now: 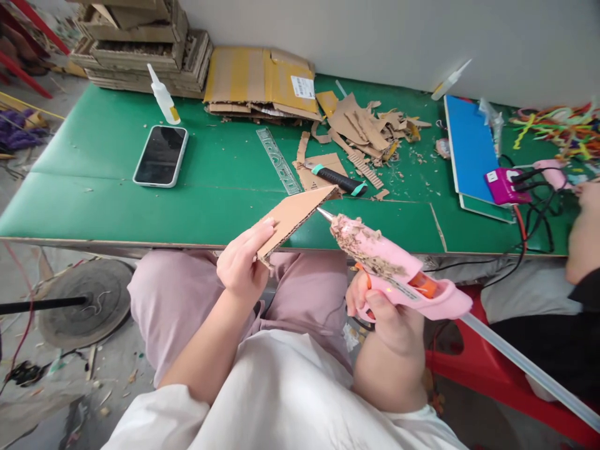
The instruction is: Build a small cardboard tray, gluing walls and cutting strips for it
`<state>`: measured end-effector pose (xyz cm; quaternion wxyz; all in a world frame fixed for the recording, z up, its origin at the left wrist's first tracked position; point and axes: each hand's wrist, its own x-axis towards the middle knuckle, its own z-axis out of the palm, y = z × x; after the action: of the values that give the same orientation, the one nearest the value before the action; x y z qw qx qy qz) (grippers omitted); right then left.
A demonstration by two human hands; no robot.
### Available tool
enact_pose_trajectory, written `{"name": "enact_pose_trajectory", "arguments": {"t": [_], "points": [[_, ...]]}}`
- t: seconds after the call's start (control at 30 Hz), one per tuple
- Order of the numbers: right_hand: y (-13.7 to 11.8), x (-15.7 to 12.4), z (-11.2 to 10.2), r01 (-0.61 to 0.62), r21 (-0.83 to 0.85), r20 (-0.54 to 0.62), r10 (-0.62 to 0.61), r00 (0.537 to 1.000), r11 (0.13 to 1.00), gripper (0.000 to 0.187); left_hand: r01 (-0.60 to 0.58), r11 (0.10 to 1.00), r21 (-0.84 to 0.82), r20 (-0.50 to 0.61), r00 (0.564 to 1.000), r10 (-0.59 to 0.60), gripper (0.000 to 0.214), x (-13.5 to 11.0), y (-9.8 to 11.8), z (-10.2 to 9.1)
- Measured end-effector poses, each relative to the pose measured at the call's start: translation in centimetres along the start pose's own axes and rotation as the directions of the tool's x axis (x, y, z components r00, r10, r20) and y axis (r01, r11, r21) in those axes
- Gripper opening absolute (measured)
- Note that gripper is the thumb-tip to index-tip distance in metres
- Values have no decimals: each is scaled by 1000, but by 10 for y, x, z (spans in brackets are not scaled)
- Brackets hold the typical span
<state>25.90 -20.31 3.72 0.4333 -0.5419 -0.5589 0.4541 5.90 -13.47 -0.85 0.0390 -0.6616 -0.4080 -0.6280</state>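
Note:
My left hand (246,256) grips a flat piece of cardboard (295,215), tilted above the front edge of the table, its corrugated edge turned to the right. In my right hand (387,309) is a pink hot glue gun (389,256), my fingers wrapped round its handle. Brown scraps cling to the gun's barrel, and a long clear glue stick (529,369) sticks out of its back end. The metal nozzle (325,214) points at the cardboard's edge, close to it; whether they touch I cannot tell. Beyond the cardboard lies a utility knife (340,180) with a black and teal handle.
On the green table (94,212) lie a phone (160,156), a clear stencil ruler (280,162), cardboard scraps (365,125) and a blue board (471,150). A glue bottle (163,97) stands near stacked cardboard boxes (140,59). Cables run from a magenta adapter (509,186); another person's arm (585,231) is at right.

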Motion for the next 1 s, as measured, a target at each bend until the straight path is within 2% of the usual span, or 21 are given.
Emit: {"name": "enact_pose_trajectory", "arguments": {"t": [0.23,0.47,0.73,1.0], "points": [[-8,1,4,-6,106,-94,16,995,994,50,12,998,-64,9,1000,-11,28,-2,-1,0],[-10,5,3,50,79,-130,-40,991,996,46,-16,999,-45,-1,1000,16,30,-1,-1,-1],[-16,9,3,48,128,-192,-23,981,991,42,-19,999,-43,6,1000,19,27,-1,-1,-1],[-14,10,0,65,116,-202,-40,979,991,42,-17,998,-54,4,1000,17,26,-2,-1,0]]}}
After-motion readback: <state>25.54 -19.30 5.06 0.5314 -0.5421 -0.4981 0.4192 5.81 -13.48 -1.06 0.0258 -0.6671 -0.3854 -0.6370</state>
